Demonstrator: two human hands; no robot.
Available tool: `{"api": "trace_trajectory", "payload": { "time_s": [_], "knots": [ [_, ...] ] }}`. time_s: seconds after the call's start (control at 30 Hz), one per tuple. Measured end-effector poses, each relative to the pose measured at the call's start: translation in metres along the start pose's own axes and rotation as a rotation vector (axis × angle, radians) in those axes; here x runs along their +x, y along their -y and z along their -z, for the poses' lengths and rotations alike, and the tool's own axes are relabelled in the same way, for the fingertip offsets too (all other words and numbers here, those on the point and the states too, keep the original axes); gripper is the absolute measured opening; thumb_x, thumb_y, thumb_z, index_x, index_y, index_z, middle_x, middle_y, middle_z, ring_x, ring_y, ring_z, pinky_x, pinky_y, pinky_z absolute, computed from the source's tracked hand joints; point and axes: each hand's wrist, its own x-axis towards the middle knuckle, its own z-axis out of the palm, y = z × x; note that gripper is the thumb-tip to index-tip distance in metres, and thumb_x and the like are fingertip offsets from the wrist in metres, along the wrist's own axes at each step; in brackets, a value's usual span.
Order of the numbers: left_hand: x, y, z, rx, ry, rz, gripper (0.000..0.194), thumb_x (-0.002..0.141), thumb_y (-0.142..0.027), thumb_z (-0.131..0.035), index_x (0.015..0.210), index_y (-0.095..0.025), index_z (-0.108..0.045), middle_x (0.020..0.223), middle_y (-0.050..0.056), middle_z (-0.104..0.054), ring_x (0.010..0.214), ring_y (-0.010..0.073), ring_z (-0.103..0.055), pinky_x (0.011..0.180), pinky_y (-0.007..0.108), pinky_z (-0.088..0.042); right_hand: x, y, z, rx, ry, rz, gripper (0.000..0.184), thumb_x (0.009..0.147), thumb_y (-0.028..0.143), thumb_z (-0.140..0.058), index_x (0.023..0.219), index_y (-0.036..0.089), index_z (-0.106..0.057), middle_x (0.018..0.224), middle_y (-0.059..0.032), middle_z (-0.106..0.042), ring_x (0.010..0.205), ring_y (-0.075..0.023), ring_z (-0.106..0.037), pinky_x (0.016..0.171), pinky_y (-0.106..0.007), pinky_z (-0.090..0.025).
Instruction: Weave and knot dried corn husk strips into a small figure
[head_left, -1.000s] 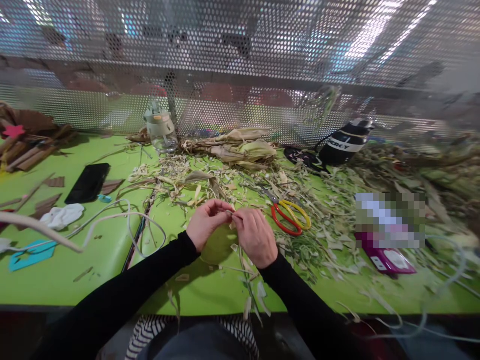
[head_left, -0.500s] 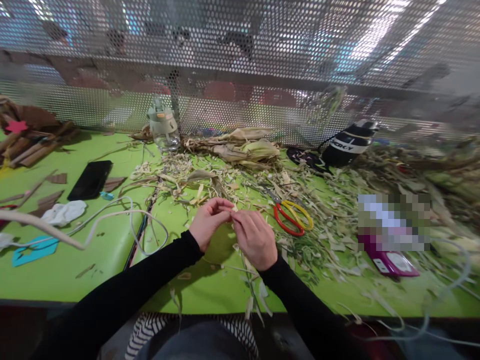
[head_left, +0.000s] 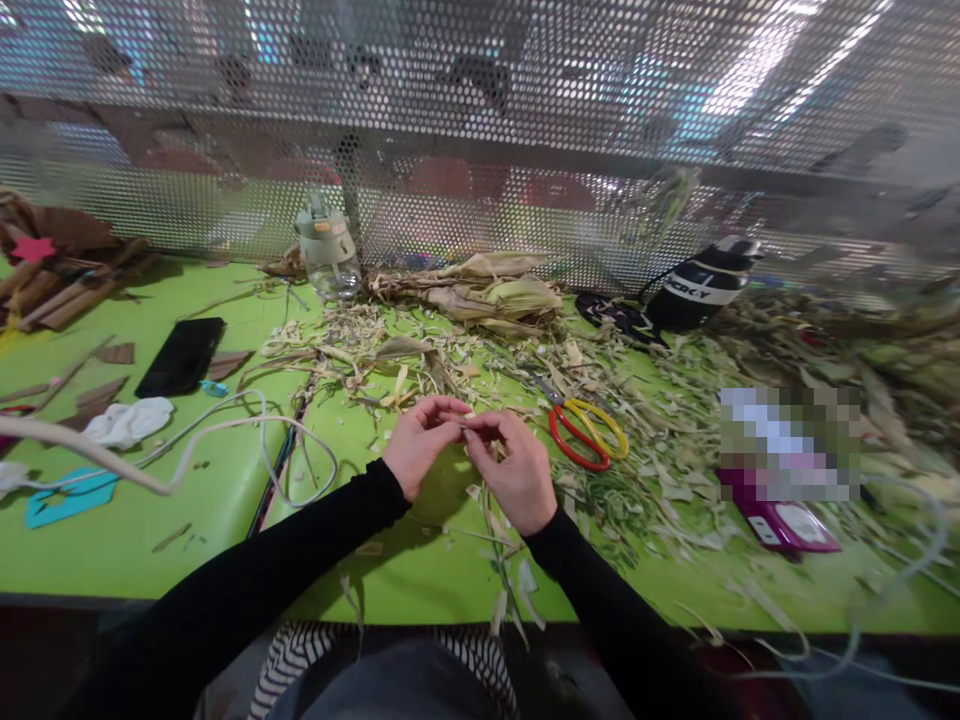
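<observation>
Over the front middle of the table, my left hand [head_left: 426, 440] and my right hand [head_left: 517, 466] meet fingertip to fingertip. Both pinch at one spot, and whatever lies between the fingers is too small and covered to name. A pale husk strip [head_left: 499, 560] trails below my right hand towards the table edge; whether it joins the pinch I cannot tell. Right of that hand lie scissors [head_left: 589, 433] with one red and one yellow handle. Shredded dry corn husk [head_left: 405, 350] is scattered beyond and around both hands.
Whole corn husks [head_left: 487, 295] lie at the back beside a clear bottle [head_left: 330, 255]. A black bottle [head_left: 701, 285] leans farther right. A phone [head_left: 181, 357], white cable [head_left: 262, 420] and blue tag [head_left: 71, 500] are left; a purple packet [head_left: 795, 525] is right. A perforated metal screen [head_left: 465, 215] borders the back.
My right hand has turned a little, its thumb and forefinger now showing more openly. My left hand stays almost in place, and the fingertips still meet.
</observation>
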Motion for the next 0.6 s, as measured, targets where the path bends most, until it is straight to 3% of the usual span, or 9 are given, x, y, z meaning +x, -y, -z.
{"api": "trace_trajectory", "payload": {
  "time_s": [0.13, 0.27, 0.4, 0.5, 0.6],
  "knots": [
    [0.000, -0.003, 0.002, 0.132, 0.038, -0.022, 0.016, 0.068, -0.016, -0.066, 0.083, -0.014, -0.062, 0.076, 0.001, -0.065, 0.068, 0.0093, -0.060, 0.074, 0.027, -0.049, 0.001, -0.005, 0.004, 0.063, 0.003, -0.080, 0.006, 0.082, 0.024, -0.056, 0.085, 0.020, -0.060, 0.079, -0.0043, -0.064, 0.068, -0.0162, -0.058, 0.066, -0.031, -0.049],
    [0.003, -0.008, 0.008, 0.415, 0.179, -0.129, 0.018, 0.070, -0.024, -0.068, 0.084, -0.014, -0.062, 0.078, 0.002, -0.064, 0.066, 0.0098, -0.060, 0.069, 0.025, -0.049, 0.003, -0.008, 0.010, 0.334, 0.073, -0.266, 0.012, 0.080, 0.031, -0.060, 0.084, 0.019, -0.059, 0.075, -0.0021, -0.063, 0.062, -0.0137, -0.057, 0.060, -0.028, -0.049],
    [0.005, -0.010, 0.013, 0.448, 0.280, -0.174, 0.024, 0.069, -0.028, -0.072, 0.085, -0.014, -0.061, 0.077, 0.002, -0.064, 0.067, 0.0099, -0.060, 0.069, 0.025, -0.049, 0.005, -0.009, 0.015, 0.564, 0.118, -0.426, 0.018, 0.077, 0.035, -0.065, 0.081, 0.018, -0.059, 0.070, 0.0015, -0.059, 0.057, -0.0092, -0.052, 0.054, -0.022, -0.044],
    [0.004, -0.010, 0.013, 0.429, 0.292, -0.208, 0.024, 0.070, -0.031, -0.071, 0.083, -0.013, -0.061, 0.074, 0.001, -0.064, 0.066, 0.0096, -0.060, 0.068, 0.025, -0.050, 0.005, -0.008, 0.019, 0.608, 0.147, -0.420, 0.019, 0.076, 0.035, -0.066, 0.082, 0.018, -0.061, 0.070, 0.0019, -0.058, 0.058, -0.0085, -0.051, 0.055, -0.022, -0.044],
    [0.001, -0.012, 0.011, 0.384, 0.271, -0.200, 0.025, 0.068, -0.031, -0.073, 0.080, -0.013, -0.061, 0.071, 0.001, -0.063, 0.063, 0.0091, -0.060, 0.065, 0.024, -0.050, 0.005, -0.006, 0.023, 0.536, 0.158, -0.309, 0.016, 0.078, 0.033, -0.066, 0.085, 0.019, -0.062, 0.076, 0.0000, -0.062, 0.066, -0.0113, -0.057, 0.062, -0.024, -0.048]
  ]
}}
